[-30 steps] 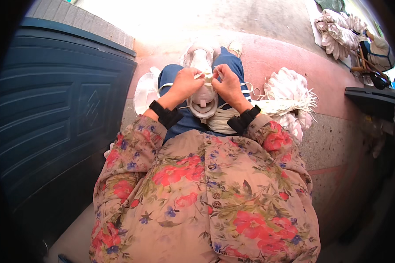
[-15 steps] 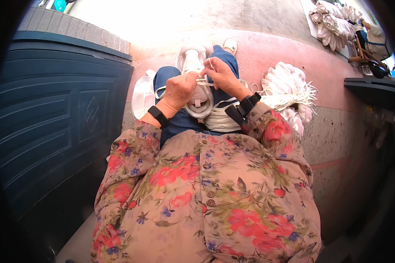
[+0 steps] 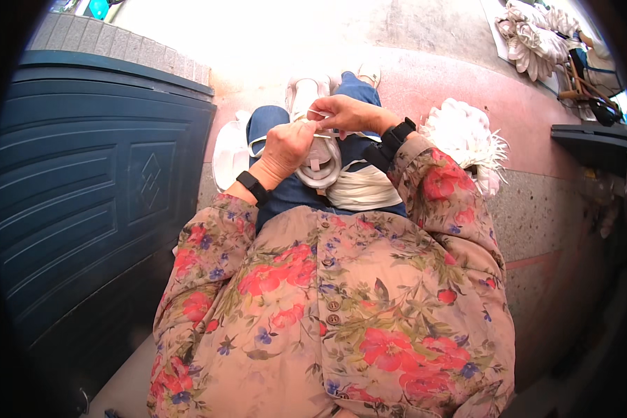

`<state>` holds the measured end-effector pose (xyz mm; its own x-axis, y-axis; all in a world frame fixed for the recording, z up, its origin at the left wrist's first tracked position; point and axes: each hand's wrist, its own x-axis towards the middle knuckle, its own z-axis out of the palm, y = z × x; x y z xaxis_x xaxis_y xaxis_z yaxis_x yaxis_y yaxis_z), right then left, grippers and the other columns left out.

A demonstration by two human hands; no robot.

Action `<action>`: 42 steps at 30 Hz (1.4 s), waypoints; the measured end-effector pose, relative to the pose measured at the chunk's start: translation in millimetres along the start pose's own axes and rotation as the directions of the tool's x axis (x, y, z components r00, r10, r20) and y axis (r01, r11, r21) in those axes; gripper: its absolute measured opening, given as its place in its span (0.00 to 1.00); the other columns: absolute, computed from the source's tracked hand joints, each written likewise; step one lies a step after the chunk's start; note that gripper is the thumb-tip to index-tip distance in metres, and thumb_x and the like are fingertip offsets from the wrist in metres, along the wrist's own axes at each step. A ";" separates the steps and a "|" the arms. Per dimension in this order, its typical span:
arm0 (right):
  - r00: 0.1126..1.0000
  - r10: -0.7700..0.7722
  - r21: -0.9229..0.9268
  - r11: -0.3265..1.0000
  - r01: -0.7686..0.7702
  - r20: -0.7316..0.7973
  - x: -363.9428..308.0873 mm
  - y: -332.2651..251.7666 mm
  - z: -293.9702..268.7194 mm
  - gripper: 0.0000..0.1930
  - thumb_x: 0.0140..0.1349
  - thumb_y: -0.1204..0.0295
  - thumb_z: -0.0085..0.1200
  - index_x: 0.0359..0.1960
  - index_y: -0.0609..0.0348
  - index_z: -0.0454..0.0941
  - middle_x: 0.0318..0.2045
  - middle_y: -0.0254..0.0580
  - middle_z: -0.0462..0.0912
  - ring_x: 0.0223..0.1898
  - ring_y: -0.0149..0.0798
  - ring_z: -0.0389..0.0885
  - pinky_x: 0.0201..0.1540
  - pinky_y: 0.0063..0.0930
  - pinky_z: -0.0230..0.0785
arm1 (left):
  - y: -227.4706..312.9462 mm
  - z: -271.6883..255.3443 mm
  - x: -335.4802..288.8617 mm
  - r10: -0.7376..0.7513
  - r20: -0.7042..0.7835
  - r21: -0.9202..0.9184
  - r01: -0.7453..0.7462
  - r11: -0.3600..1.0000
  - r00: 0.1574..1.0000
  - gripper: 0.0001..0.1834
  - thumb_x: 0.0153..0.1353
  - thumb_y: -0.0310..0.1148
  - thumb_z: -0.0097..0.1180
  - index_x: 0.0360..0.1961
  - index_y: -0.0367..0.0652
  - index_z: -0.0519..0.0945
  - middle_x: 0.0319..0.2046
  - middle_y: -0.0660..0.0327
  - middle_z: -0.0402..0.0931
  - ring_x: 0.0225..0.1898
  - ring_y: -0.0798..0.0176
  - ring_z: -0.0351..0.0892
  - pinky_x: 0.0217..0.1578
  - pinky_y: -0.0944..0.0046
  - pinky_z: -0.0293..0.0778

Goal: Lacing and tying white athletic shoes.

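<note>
A pale shoe (image 3: 318, 164) rests on my lap between my knees, its heel opening toward me. Over its upper, my left hand (image 3: 289, 145) is closed with fingertips pinched on a white shoelace (image 3: 322, 135). My right hand (image 3: 350, 115) reaches across from the right, fingers bent and closed on the lace close to the left fingertips. The exact grip of both hands is partly hidden. A bundle of white laces (image 3: 366, 188) lies on my right thigh, beside the shoe.
Another pale shoe (image 3: 230, 155) is left of my knee. A heap of white shoes with laces (image 3: 460, 132) sits on the floor to the right. More shoes (image 3: 533, 42) are piled at the far right. A dark blue panelled door (image 3: 104, 174) stands along the left.
My right hand has turned and moved left over the shoe, its wrist raised and its fingers now beside the left fingertips. The left hand has barely moved.
</note>
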<state>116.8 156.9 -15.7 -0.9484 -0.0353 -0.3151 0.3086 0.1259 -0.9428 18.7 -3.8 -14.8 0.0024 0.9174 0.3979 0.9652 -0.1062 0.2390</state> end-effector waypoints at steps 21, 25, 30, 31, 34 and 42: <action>0.886 -0.322 -0.422 0.892 0.165 -0.334 -3.3 25.6 27.5 0.13 0.46 0.77 0.48 0.37 0.63 0.69 0.26 0.53 0.75 0.28 0.49 0.76 0.31 0.36 0.67 | -58.5 -222.3 10.0 -0.761 0.288 -0.903 0.430 -0.014 0.581 0.12 0.62 0.32 0.44 0.42 0.36 0.70 0.16 0.71 0.56 0.15 0.78 0.55 0.18 0.77 0.54; 0.781 -0.418 -0.597 0.799 0.074 -0.463 -8.5 15.0 46.1 0.10 0.49 0.74 0.47 0.35 0.60 0.69 0.27 0.54 0.75 0.32 0.52 0.75 0.33 0.40 0.67 | -35.5 -297.8 -14.9 -0.675 0.096 -0.885 0.373 0.278 0.731 0.14 0.62 0.31 0.43 0.46 0.34 0.69 0.16 0.72 0.52 0.14 0.79 0.49 0.17 0.77 0.51; 0.686 -0.223 -0.409 0.905 -0.118 -0.692 -31.8 14.8 41.2 0.09 0.56 0.69 0.45 0.33 0.63 0.71 0.28 0.55 0.76 0.34 0.53 0.74 0.36 0.41 0.66 | -34.0 -227.8 -13.4 -0.812 0.056 -0.530 0.706 0.470 0.582 0.12 0.60 0.31 0.48 0.42 0.38 0.74 0.21 0.73 0.63 0.19 0.81 0.55 0.20 0.80 0.54; 0.711 -0.126 -0.305 0.943 -0.130 -0.692 -34.9 13.2 40.7 0.10 0.57 0.69 0.44 0.33 0.64 0.72 0.28 0.55 0.76 0.34 0.53 0.74 0.36 0.40 0.66 | -39.4 -205.5 -24.5 -0.800 0.106 -0.496 0.729 0.472 0.590 0.10 0.59 0.31 0.48 0.40 0.39 0.75 0.22 0.73 0.65 0.21 0.81 0.57 0.21 0.80 0.55; 0.792 -0.064 -0.226 0.969 -0.095 -0.607 -51.2 4.8 49.2 0.10 0.58 0.71 0.43 0.33 0.67 0.73 0.29 0.56 0.77 0.34 0.52 0.75 0.37 0.36 0.66 | -40.9 -122.8 -48.1 -0.720 0.342 -0.428 0.782 0.453 0.604 0.08 0.59 0.30 0.47 0.36 0.39 0.76 0.22 0.72 0.67 0.22 0.79 0.62 0.22 0.77 0.60; 0.812 0.034 -0.144 0.979 -0.145 -0.583 -48.5 25.7 69.7 0.09 0.56 0.73 0.46 0.33 0.67 0.73 0.28 0.55 0.77 0.34 0.51 0.76 0.38 0.34 0.66 | -8.4 -24.1 -35.6 -0.710 0.208 -0.374 0.725 0.578 0.673 0.09 0.55 0.32 0.48 0.31 0.36 0.75 0.28 0.46 0.75 0.33 0.43 0.74 0.34 0.55 0.69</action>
<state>175.9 92.8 -32.2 -0.8017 0.5538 -0.2248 0.4289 0.2711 -0.8617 4.2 -44.8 -9.7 -0.6292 0.7725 -0.0856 0.4619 0.4602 0.7582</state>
